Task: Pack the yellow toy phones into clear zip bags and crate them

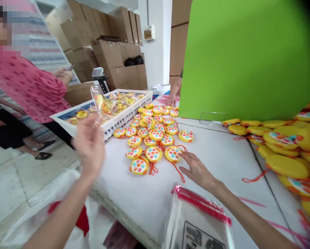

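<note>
My left hand point(90, 147), blurred, is raised by the near corner of a white plastic basket point(118, 119), fingers loosely extended. Just beyond its fingertips a clear bag with a yellow toy point(102, 103) hangs tilted in the air over the basket; I see no firm grip on it. My right hand point(196, 169) is open above the white table, its fingertips at the right edge of a yellow toy with coloured buttons point(173, 154) and an orange cord. Several similar toys point(155, 135) lie heaped beside it. A stack of clear bags with a pink edge point(200, 218) lies below my right hand.
A green board point(243, 58) stands upright on the table point(212, 145), with a larger toy pile point(287, 159) at right. Another person's hand point(173, 95) reaches in at the far side. A person in pink point(27, 79) stands left; cardboard boxes point(113, 55) are stacked behind.
</note>
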A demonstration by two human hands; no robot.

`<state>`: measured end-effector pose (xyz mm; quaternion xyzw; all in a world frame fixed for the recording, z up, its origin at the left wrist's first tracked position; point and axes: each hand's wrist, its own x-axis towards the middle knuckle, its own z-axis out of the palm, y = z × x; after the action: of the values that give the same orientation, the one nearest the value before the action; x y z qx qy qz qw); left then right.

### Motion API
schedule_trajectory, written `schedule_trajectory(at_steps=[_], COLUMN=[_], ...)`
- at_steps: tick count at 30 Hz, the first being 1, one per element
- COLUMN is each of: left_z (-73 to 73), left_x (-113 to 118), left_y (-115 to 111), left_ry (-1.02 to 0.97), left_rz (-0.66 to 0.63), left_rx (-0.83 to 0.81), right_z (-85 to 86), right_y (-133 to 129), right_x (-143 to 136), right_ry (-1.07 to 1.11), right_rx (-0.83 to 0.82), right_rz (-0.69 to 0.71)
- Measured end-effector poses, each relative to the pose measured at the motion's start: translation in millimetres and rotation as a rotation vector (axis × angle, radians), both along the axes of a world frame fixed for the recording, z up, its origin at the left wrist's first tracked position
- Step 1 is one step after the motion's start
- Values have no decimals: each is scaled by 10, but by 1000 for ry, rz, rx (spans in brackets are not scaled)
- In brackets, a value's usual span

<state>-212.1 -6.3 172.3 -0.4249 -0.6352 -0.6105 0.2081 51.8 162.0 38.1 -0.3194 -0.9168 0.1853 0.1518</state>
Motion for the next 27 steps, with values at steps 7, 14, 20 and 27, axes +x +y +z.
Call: schedule_trajectory(at_steps=[7,14,20,27], left_z=[-1779,-2357,-2099,-2048], left_x=[1838,2455,2344,2352], left_y=[-223,-88,-187,-171], left_ry=[577,687,598,503], left_rz=[-646,-524,-662,-640], left_rx=[-701,-747,-786,-803], right_z=[-245,-105,83,61], right_y=[243,262,-82,-475], right_x=[-645,-84,459,747], right_ry=[-53,516,760,363], right_rx=[-61,-863,-1212,-303], right_rz=[-43,-318,-323,-423])
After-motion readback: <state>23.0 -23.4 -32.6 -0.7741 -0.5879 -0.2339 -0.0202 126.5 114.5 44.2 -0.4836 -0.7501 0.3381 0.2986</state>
